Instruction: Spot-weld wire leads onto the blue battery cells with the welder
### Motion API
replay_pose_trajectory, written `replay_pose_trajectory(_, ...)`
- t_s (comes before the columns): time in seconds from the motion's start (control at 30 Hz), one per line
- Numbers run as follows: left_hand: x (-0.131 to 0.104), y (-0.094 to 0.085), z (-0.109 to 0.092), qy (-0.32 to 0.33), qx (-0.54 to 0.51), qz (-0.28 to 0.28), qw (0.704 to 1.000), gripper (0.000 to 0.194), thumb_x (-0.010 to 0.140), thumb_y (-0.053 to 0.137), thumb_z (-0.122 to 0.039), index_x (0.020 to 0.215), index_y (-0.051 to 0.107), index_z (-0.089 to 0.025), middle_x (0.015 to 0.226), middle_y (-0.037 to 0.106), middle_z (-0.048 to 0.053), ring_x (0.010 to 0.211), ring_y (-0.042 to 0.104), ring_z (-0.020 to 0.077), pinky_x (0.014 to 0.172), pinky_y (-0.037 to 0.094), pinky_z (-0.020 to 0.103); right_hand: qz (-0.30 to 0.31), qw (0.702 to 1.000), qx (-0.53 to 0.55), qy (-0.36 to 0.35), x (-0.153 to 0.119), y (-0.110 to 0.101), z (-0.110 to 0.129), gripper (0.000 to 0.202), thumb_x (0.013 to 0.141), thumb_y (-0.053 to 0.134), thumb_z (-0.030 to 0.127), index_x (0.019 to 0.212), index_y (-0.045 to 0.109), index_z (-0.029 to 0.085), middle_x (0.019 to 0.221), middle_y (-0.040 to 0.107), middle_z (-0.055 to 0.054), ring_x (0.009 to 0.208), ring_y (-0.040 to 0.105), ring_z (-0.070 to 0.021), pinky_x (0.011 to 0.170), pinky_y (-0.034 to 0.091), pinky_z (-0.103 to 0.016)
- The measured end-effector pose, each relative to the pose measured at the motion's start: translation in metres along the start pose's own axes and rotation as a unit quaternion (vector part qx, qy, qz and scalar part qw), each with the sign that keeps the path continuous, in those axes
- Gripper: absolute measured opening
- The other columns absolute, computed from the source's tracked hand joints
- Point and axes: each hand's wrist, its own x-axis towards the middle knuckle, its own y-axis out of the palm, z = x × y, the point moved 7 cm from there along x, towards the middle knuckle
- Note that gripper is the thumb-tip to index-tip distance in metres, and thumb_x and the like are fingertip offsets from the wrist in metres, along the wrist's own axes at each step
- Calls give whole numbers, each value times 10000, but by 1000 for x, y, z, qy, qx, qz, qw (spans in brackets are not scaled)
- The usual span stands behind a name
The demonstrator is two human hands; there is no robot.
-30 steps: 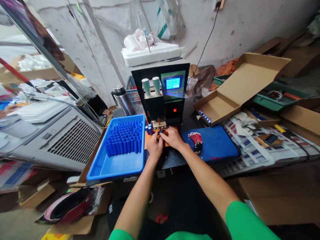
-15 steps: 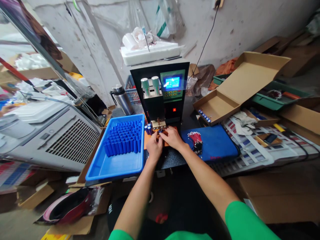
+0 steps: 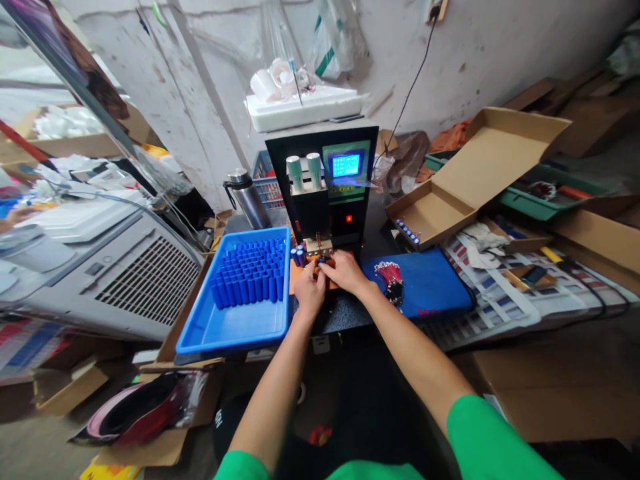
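Note:
My left hand (image 3: 310,289) and my right hand (image 3: 346,272) meet at the front of a black machine (image 3: 345,233) with a lit screen. Between my fingertips is a small blue cylinder (image 3: 323,261), just below the machine's metal tips; my fingers partly hide it. Both hands are closed round it. A few blue cylinders (image 3: 298,255) stand upright on the orange mat (image 3: 296,283) by my left fingers. Left of them, a blue tray (image 3: 230,333) holds several upright blue cylinders.
Red and black wires (image 3: 393,281) lie on a blue pad (image 3: 433,283) at right. Behind it sits an open cardboard box (image 3: 445,207) with cylinders. A steel bottle (image 3: 249,200) stands behind the tray. A grey vented unit (image 3: 130,267) is at far left.
The whole view has shifted slightly. Both hands stay at the machine's front with the small cylinder, in nearly the same pose.

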Motion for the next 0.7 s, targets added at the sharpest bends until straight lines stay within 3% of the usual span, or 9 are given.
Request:
replay_pose_trajectory(0.2,-1,-2,-2,7,1,3,1000,325,885,570,-241,1184,692,-207,967,745,45,733,651,167,694,450,259,2,1000,-23,7,-1,-3,3,100,880,649,191,963,699,166,946,723,-95,926,662,-240,849,499,-323)
replay_pose_trajectory(0.4,-5,-2,-4,17,-9,6,1000,298,876,586,-275,1138,710,-203,812,718,14,619,590,134,621,411,239,-26,999,-6,-21,-12,-7,4,97,878,623,161,953,682,178,947,715,-84,937,651,-237,881,493,-340)
replay_pose_trajectory(0.5,-6,-3,-6,33,-25,8,999,294,872,589,-287,1131,708,-216,837,722,10,631,598,126,626,421,231,-37,998,-15,-38,-20,-10,7,65,873,630,179,914,680,175,931,712,-93,935,643,-252,906,485,-373)
replay_pose_trajectory(0.6,-4,-4,-4,41,-39,12,998,316,869,599,-354,1134,699,-213,882,731,20,621,600,123,627,443,234,-84,996,2,-15,-24,-26,-2,93,878,628,209,948,687,193,955,718,-85,947,652,-245,929,488,-371)
replay_pose_trajectory(0.7,0,-3,-3,64,-37,11,997,310,872,592,-411,1070,709,-203,868,730,25,645,616,136,639,451,242,-158,986,36,37,-13,-65,-32,156,884,620,281,999,694,207,984,729,-71,938,669,-229,910,508,-345)
